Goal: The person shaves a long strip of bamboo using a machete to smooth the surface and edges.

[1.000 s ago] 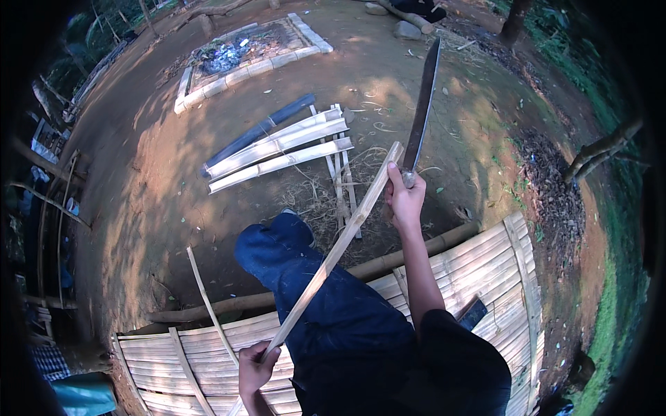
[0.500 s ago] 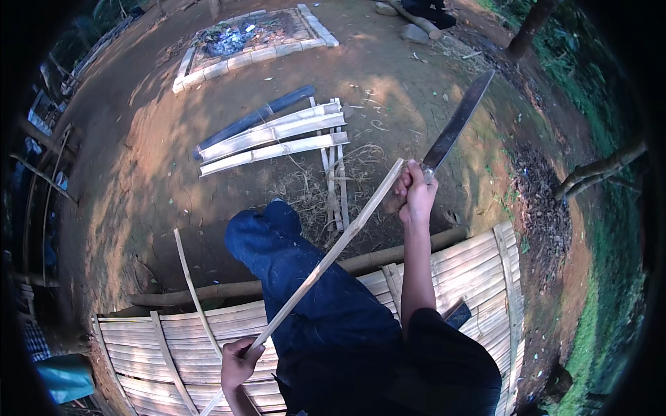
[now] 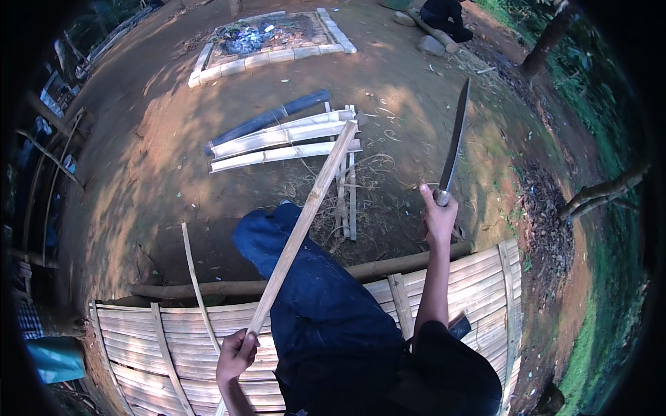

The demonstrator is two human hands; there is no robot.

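My left hand (image 3: pixel 237 355) is closed round the lower end of a long flat bamboo strip (image 3: pixel 300 230). The strip slants up and away to the right across my jeans, its far end free in the air. My right hand (image 3: pixel 440 216) grips the handle of a machete (image 3: pixel 456 135), whose long dark blade points up and away from me. Blade and strip are apart. A second, thinner bamboo strip (image 3: pixel 194 279) leans beside my left hand, its upper end past the edge of the slatted bamboo platform (image 3: pixel 270 393).
Split bamboo pieces (image 3: pixel 277 139) and a dark bamboo length (image 3: pixel 298 104) lie on the dirt ahead, near curled shavings (image 3: pixel 312 201). Beyond is a brick-edged fire pit (image 3: pixel 250 64). A person (image 3: pixel 444 17) sits at the far right. A dark object (image 3: pixel 459 327) lies by my right arm.
The strip's far end has swung left, away from my right hand, and its broad face shows now. My right hand has moved slightly right and down, with the machete turned more upright.
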